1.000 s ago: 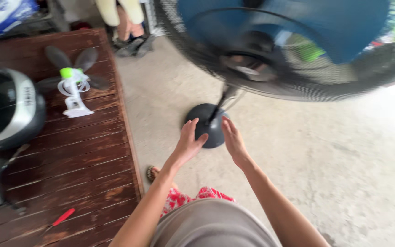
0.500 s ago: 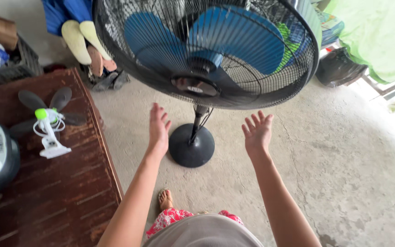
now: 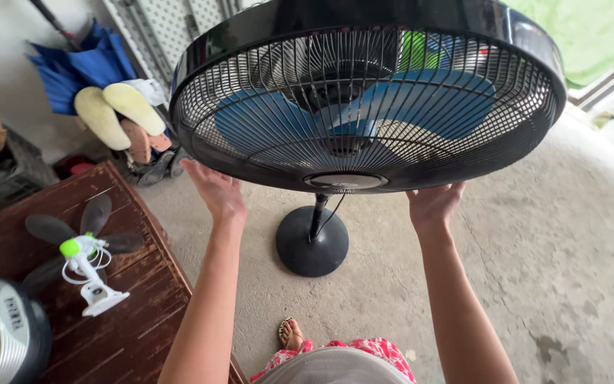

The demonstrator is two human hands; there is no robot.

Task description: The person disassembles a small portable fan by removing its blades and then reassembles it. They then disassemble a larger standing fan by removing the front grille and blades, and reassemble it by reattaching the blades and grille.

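Bright, soft daylight from the upper right; sharp focus, wide-angle edge bending.

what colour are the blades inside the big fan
Blue blades, behind a black wire grille; the head view shows them best.

One black pedestal fan (image 3: 367,99) with three blue blades behind its grille and one round base (image 3: 312,242); two bare hands at its rim, left hand (image 3: 216,190) and right hand (image 3: 433,203); one small white-and-green fan (image 3: 83,252) with four dark blades visible on one brown wooden table (image 3: 129,327); one black-and-silver appliance (image 3: 1,334), partly cut off; two pale slippers (image 3: 119,112); one blue folded cloth (image 3: 83,67); one foot in a sandal (image 3: 291,333)
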